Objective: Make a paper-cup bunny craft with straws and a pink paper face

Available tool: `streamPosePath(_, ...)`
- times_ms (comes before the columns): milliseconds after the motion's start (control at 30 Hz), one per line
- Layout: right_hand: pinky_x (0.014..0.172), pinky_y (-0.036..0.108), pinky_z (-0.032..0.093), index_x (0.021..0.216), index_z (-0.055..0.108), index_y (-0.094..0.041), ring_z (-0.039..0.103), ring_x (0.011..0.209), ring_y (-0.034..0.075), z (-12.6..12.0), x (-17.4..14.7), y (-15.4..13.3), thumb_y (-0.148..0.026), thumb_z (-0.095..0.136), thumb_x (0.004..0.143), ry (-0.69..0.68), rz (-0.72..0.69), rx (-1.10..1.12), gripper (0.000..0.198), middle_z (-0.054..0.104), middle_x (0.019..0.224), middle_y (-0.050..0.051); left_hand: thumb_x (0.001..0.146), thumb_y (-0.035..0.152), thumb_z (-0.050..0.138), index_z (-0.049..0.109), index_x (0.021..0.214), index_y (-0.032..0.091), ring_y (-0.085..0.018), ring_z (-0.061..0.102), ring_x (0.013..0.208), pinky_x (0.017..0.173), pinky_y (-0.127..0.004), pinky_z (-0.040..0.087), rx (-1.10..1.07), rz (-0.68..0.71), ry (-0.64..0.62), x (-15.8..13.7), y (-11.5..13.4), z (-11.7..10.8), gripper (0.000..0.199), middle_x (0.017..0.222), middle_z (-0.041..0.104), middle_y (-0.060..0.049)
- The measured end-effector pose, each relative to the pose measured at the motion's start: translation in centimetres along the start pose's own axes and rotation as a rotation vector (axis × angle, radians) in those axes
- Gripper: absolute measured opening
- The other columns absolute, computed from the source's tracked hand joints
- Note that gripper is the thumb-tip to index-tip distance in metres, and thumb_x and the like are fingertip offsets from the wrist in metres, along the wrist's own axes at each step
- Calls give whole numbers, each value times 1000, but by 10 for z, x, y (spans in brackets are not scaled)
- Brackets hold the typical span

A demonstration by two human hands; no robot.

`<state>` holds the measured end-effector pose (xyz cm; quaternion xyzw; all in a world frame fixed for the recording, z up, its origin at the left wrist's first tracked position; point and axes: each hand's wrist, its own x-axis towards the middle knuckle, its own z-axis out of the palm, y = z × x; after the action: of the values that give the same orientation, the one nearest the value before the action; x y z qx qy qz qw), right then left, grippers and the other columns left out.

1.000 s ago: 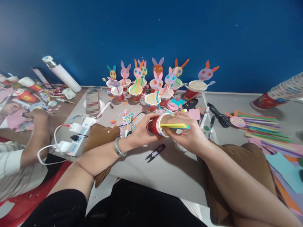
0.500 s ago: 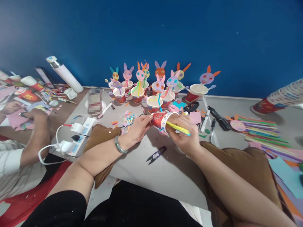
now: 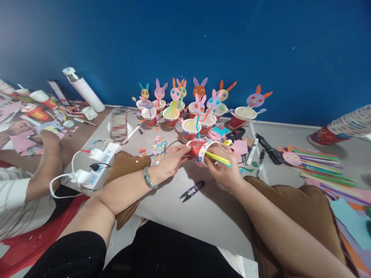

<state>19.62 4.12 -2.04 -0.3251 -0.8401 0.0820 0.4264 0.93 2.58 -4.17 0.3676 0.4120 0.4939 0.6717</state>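
Observation:
My left hand (image 3: 171, 161) grips the base of a red paper cup (image 3: 198, 148), which lies on its side above the table with its white rim to the right. At that rim my right hand (image 3: 225, 172) is closed around the cup's edge, and some of its fingers are hidden at the mouth. A yellow drinking straw (image 3: 218, 158), bluish at its end, sticks out of the cup across the right hand. Below the cup, dark thread snips (image 3: 193, 191) lie on the grey table (image 3: 171, 204).
Behind stand several cups with paper rabbit heads (image 3: 175, 94). A power strip (image 3: 104, 166) and brown cushions (image 3: 290, 212) flank my arms. Coloured straws (image 3: 321, 160) and stacked cups (image 3: 342, 127) are on the right. At left, another person's hand (image 3: 48, 141) handles paper.
The view has shifted slightly. My right hand's fingers have moved a little at the cup's mouth, while the left hand keeps its hold on the base.

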Motion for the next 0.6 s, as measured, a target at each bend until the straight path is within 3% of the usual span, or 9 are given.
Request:
streamPosePath(200, 63, 30, 49, 75, 57, -22, 61, 67, 17, 0, 5, 3, -24, 55, 90, -16, 267, 219, 15, 66, 72, 2, 78, 53, 74, 71, 83, 16, -15, 68, 79, 86, -37, 53, 79, 9, 29, 2, -5, -2, 38, 83, 72, -5)
streamPosePath(333, 73, 33, 55, 80, 65, -20, 68, 77, 21, 3, 3, 9, -35, 56, 90, -45, 451, 359, 20, 73, 78, 5, 74, 52, 77, 72, 81, 15, -15, 67, 76, 85, -36, 52, 51, -11, 57, 2, -5, -1, 38, 81, 73, -5)
streamPosePath(500, 80, 39, 57, 80, 75, -17, 71, 81, 28, 9, -5, 18, -49, 70, 80, -22, 822, 465, 33, 73, 68, 6, 73, 49, 78, 74, 84, 14, -15, 67, 80, 84, -33, 51, 27, -42, 108, -3, -3, 5, 37, 85, 73, -6)
streamPosePath(600, 85, 42, 57, 88, 77, -15, 72, 88, 30, 10, -5, 17, -53, 70, 79, -23, 853, 546, 39, 76, 76, 8, 75, 46, 77, 74, 85, 14, -15, 66, 79, 82, -32, 50, 29, -42, 118, -5, -3, 6, 34, 85, 72, -6)
